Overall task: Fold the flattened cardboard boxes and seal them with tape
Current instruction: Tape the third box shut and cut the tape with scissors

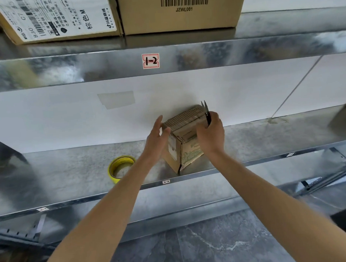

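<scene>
The left hand (157, 132) touches the small cardboard box (190, 153) with straight, open fingers. The right hand (211, 136) grips little black scissors (207, 115) above it.

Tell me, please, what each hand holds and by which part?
The right hand holds snips by the handle, blades up. The left hand just presses the side of the box.

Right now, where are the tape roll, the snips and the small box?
tape roll (110, 171): head view, left side of its yellow rim.
snips (207, 114): head view, black body below the blades.
small box (190, 155): head view, printed front-right face.
</scene>
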